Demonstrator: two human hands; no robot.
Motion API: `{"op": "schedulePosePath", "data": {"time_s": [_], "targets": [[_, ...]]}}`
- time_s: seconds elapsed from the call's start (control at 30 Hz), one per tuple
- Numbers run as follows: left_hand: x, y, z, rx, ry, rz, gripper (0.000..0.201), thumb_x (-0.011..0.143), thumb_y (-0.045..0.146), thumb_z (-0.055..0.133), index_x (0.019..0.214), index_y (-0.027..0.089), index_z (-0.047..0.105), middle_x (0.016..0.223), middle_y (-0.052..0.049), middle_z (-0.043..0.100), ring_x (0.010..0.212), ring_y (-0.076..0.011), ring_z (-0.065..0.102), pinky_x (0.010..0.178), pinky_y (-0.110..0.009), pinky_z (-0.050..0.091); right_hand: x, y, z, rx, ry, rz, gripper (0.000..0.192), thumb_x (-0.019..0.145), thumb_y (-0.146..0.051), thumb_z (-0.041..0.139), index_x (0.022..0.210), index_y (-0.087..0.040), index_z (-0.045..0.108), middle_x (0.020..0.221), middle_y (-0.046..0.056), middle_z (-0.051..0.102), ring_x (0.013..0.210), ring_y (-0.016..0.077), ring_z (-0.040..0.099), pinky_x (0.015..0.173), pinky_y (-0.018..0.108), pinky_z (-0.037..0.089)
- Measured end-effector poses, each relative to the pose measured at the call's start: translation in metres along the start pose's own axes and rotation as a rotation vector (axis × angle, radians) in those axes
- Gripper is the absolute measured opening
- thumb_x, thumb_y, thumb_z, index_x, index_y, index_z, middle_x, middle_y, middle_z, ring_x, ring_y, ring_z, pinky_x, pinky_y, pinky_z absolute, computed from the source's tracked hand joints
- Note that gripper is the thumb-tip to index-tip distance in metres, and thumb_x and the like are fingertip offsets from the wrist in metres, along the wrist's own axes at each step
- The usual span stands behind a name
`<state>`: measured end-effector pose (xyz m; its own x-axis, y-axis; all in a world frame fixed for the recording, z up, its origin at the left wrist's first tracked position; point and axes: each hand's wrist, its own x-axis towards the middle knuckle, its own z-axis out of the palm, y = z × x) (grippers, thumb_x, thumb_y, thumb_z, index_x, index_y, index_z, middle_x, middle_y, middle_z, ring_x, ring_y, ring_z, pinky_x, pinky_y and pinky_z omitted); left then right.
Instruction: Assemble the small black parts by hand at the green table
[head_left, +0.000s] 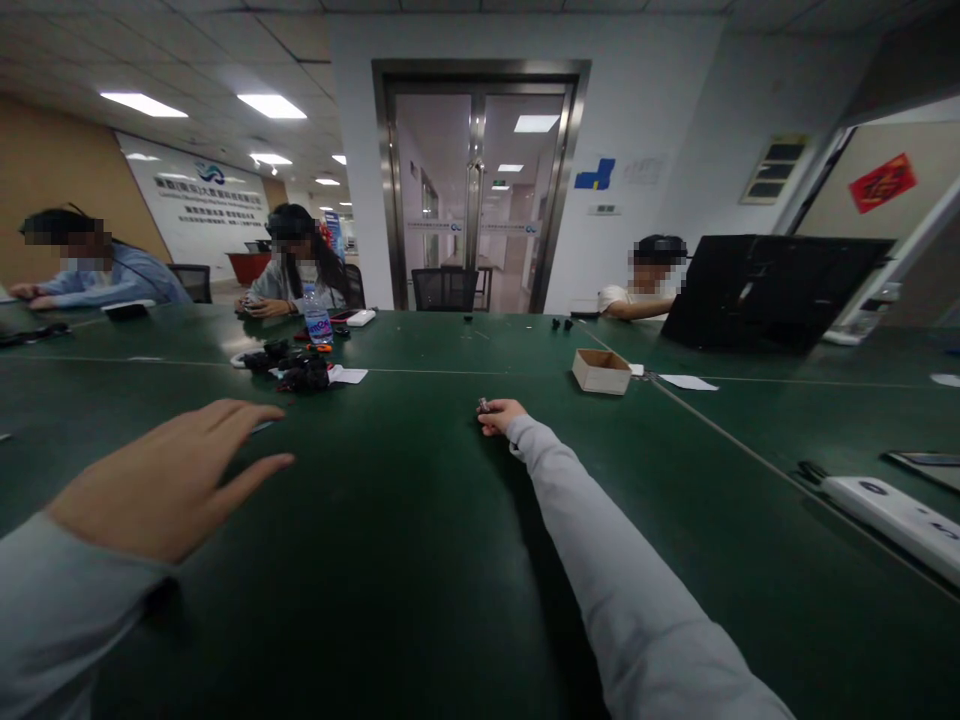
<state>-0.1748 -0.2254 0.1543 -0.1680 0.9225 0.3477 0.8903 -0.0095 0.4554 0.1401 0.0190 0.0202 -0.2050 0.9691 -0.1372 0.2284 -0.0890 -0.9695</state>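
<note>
My right hand (499, 415) is stretched far out over the dark green table (420, 560), fingers curled around a small dark object (484, 405) at its tip; what the object is I cannot make out. My left hand (169, 478) hovers flat and low over the table at the near left, fingers spread, holding nothing. Both arms wear light grey sleeves. A small open cardboard box (601, 370) sits beyond and to the right of my right hand.
A pile of small dark parts (292, 370), a paper slip and a water bottle (318, 322) lie at the far left. A black laptop (772, 290) stands far right. White devices (892, 515) lie at the right edge. Three people sit along the far side.
</note>
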Motion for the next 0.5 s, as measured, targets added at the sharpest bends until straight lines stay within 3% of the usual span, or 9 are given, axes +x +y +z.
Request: {"op": "schedulePosePath", "data": {"time_s": [0.1, 0.17, 0.27, 0.37, 0.43, 0.5], "targets": [[0.023, 0.079, 0.036, -0.142, -0.114, 0.291, 0.033, 0.055, 0.039, 0.071, 0.084, 0.025, 0.062, 0.088, 0.001, 0.061, 0.096, -0.0216, 0.054, 0.083, -0.031, 0.041, 0.008, 0.003, 0.009, -0.17, 0.083, -0.025, 0.034, 0.064, -0.024, 0.072, 0.094, -0.011, 0.061, 0.054, -0.001, 0.057, 0.037, 0.0056, 0.05, 0.038, 0.016, 0.044], [0.045, 0.107, 0.075, -0.28, -0.111, 0.353, 0.025, 0.058, 0.039, 0.069, 0.075, 0.022, 0.061, 0.079, -0.001, 0.061, 0.094, -0.022, 0.055, 0.081, -0.029, 0.041, 0.011, 0.008, 0.013, -0.291, 0.16, -0.074, 0.032, 0.066, -0.025, 0.07, 0.094, -0.012, 0.061, 0.052, -0.002, 0.056, 0.036, 0.0056, 0.049, 0.036, 0.016, 0.042], [0.088, 0.12, 0.136, -0.15, -0.152, 0.324, 0.028, 0.057, 0.04, 0.071, 0.071, 0.019, 0.059, 0.082, -0.007, 0.06, 0.098, -0.0283, 0.053, 0.082, -0.034, 0.039, 0.012, 0.014, 0.015, -0.38, 0.232, -0.163, 0.031, 0.068, -0.028, 0.067, 0.095, -0.015, 0.061, 0.059, 0.0, 0.059, 0.039, 0.0059, 0.049, 0.036, 0.016, 0.041], [0.123, 0.121, 0.19, 0.07, -0.138, 0.173, 0.04, 0.056, 0.04, 0.072, 0.085, 0.017, 0.059, 0.098, -0.016, 0.058, 0.102, -0.0346, 0.049, 0.083, -0.041, 0.038, 0.009, 0.015, 0.015, -0.387, 0.199, -0.192, 0.029, 0.071, -0.028, 0.064, 0.096, -0.016, 0.059, 0.07, 0.001, 0.062, 0.042, 0.0059, 0.051, 0.039, 0.017, 0.042], [0.135, 0.117, 0.22, 0.044, -0.093, 0.141, 0.05, 0.059, 0.042, 0.068, 0.101, 0.019, 0.055, 0.107, -0.017, 0.054, 0.1, -0.0325, 0.051, 0.082, -0.04, 0.038, 0.007, 0.013, 0.014, -0.445, 0.19, -0.232, 0.026, 0.071, -0.029, 0.062, 0.095, -0.018, 0.06, 0.078, 0.002, 0.063, 0.047, 0.0067, 0.053, 0.044, 0.018, 0.044], [0.139, 0.11, 0.245, -0.086, -0.07, 0.129, 0.047, 0.067, 0.041, 0.062, 0.108, 0.022, 0.053, 0.107, -0.013, 0.054, 0.096, -0.0263, 0.053, 0.082, -0.036, 0.04, 0.007, 0.011, 0.013, -0.554, 0.216, -0.303, 0.022, 0.071, -0.028, 0.062, 0.091, -0.018, 0.061, 0.084, 0.002, 0.064, 0.058, 0.0095, 0.057, 0.055, 0.021, 0.047]]}}
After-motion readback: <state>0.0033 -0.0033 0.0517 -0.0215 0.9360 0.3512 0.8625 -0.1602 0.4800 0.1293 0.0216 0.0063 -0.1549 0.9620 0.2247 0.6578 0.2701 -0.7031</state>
